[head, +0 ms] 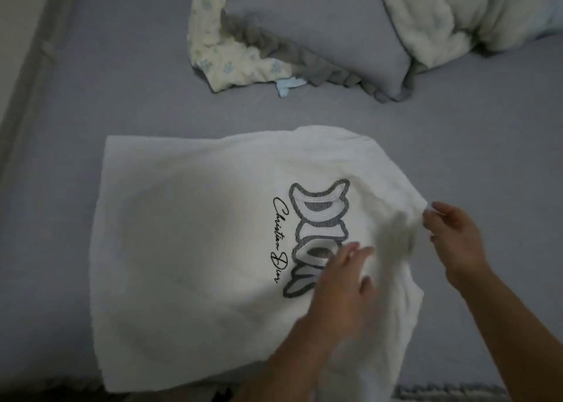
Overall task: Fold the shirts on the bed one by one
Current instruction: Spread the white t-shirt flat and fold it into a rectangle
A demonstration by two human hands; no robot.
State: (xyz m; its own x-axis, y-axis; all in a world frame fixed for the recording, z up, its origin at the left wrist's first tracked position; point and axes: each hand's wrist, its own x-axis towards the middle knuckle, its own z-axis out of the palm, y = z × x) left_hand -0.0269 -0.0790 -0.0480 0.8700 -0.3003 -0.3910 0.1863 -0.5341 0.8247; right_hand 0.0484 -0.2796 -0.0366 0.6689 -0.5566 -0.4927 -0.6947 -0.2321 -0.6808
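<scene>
Item 1: white shirt [195, 249], spread logo-up on near bed [91, 81].
I log left hand [341, 283] flat, fingers straight, pinning cloth; right hand [451, 234] pinches right edge, likely to tension it for folding.

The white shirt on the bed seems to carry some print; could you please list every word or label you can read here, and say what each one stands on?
"DIOR": large outlined block letters on the white shirt, running sideways; the last letters are partly hidden by the left hand.
"Christian Dior": black handwriting beside the block letters, on the same shirt.
The pale patterned cloth by the grey pillow shows blue shapes only, too blurred to read.
</scene>
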